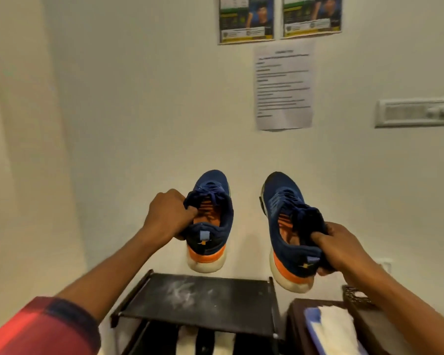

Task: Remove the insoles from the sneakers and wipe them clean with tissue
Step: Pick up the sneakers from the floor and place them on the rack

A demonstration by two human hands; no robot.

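Two blue sneakers with orange and white heels hang in the air in front of a pale wall, toes pointing away from me. My left hand [168, 213] grips the left sneaker [210, 219] by the left side of its collar. My right hand [341, 245] grips the right sneaker [287, 226] at the right side of its collar near the heel. An orange insole [207, 213] shows inside the left sneaker, and another orange insole [286, 233] inside the right one. White tissue [336, 326] lies in a blue pack at the lower right.
A black dusty shoe rack [198, 303] stands below the sneakers, with dark and white things on its lower shelf. A dark wooden stand [296, 329] at the lower right bears the tissue pack. Papers [283, 85] and a switch panel [415, 112] are on the wall.
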